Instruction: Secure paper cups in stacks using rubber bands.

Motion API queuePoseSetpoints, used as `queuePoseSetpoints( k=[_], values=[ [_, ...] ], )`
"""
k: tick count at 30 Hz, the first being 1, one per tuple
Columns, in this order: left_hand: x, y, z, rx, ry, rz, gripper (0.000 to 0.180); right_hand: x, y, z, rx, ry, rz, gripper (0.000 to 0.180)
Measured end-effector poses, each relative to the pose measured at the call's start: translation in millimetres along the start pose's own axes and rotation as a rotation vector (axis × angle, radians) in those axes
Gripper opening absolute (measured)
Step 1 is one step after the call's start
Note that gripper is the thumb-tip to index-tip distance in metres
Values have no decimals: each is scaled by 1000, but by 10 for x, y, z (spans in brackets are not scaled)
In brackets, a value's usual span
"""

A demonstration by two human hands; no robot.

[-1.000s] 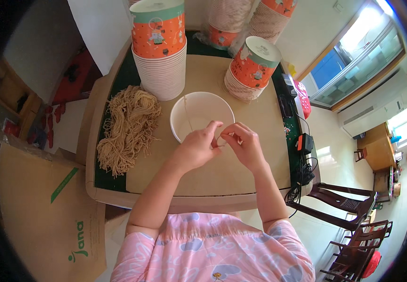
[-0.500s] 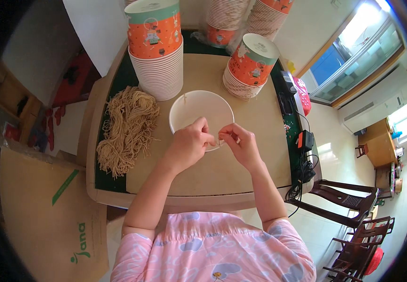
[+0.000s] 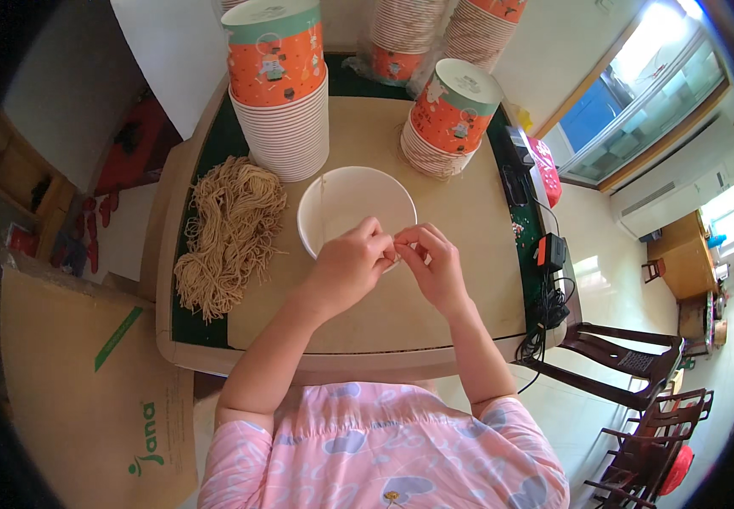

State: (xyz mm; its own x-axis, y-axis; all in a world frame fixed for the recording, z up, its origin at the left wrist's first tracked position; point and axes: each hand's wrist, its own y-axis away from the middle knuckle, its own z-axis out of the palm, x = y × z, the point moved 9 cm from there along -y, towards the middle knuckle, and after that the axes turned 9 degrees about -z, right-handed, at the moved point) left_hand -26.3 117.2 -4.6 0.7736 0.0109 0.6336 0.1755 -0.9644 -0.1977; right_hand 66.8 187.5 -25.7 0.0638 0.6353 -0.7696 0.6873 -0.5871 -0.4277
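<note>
A white paper bucket (image 3: 354, 197) stands mouth up on the brown board in front of me. A thin beige string (image 3: 323, 188) shows against its far inner wall. At the near right rim, my left hand (image 3: 352, 261) is closed in a pinch. Its fingertips meet those of my right hand (image 3: 435, 265), which is pinched as well. The string's end between them is mostly hidden by the fingers. To the left lies a loose heap of beige strings (image 3: 227, 233).
A tall stack of orange and green paper buckets (image 3: 280, 127) stands at the back left, a shorter stack (image 3: 452, 119) at the back right. More stacks are behind. A power strip (image 3: 515, 174) and black cables (image 3: 545, 318) line the right edge. A cardboard box (image 3: 87, 382) stands left.
The bucket has shifted slightly left. My fingertips have come closer together, and the bit of string seen between them before is now mostly covered.
</note>
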Motion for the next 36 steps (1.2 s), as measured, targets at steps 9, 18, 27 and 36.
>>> queuePoseSetpoints(
  k=[9,18,27,36],
  values=[
    [-258,-21,1,-4,455,-226,10,24,143,62,102,-82,-28,5],
    [-448,-19,218,-187,661,-381,15,-194,351,-6,411,-19,-38,7],
    [-482,15,310,-253,840,-504,16,-351,424,-21,552,27,-157,13],
    [-576,57,319,-256,961,-577,15,-307,454,80,569,83,-199,17]
  ],
)
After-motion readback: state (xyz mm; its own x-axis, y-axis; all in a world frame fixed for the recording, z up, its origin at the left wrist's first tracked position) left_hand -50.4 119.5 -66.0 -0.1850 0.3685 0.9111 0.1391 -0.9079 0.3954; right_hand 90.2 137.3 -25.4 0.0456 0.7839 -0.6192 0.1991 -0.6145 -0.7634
